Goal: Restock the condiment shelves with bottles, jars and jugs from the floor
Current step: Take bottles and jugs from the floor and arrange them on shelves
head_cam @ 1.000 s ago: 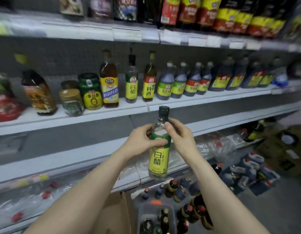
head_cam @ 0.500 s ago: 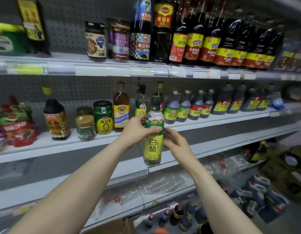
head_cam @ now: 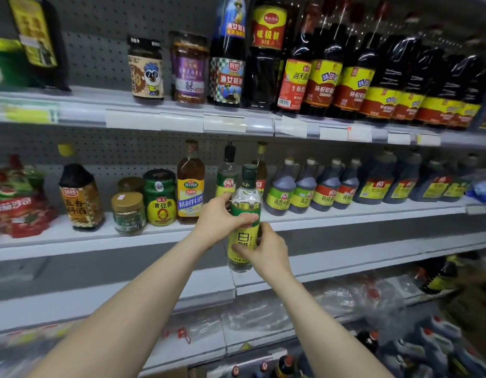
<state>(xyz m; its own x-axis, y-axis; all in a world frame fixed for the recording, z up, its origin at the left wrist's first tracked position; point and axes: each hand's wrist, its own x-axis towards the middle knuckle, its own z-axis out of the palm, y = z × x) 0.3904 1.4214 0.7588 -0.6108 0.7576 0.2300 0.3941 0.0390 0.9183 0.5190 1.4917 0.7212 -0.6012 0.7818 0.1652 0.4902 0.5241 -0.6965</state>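
Observation:
I hold a clear white vinegar bottle point(head_cam: 246, 203) with a dark green cap and a yellow-green label upright in front of the middle shelf point(head_cam: 154, 236). My left hand point(head_cam: 218, 223) grips its shoulder and upper label. My right hand point(head_cam: 266, 248) wraps the lower label from the right. The bottle's base hangs below the shelf's front edge. Right behind it on the shelf stands a matching vinegar bottle point(head_cam: 227, 170).
The middle shelf carries jars point(head_cam: 128, 212), a cooking wine bottle point(head_cam: 190, 184) and a row of dark jugs point(head_cam: 331, 186). Soy sauce bottles point(head_cam: 322, 75) fill the top shelf. More bottles and jugs point(head_cam: 427, 353) lie on the floor at the lower right.
Both hands have lifted the vinegar bottle from low in front of the lower shelves up to the middle shelf. My right hand slid from the neck down to the lower label.

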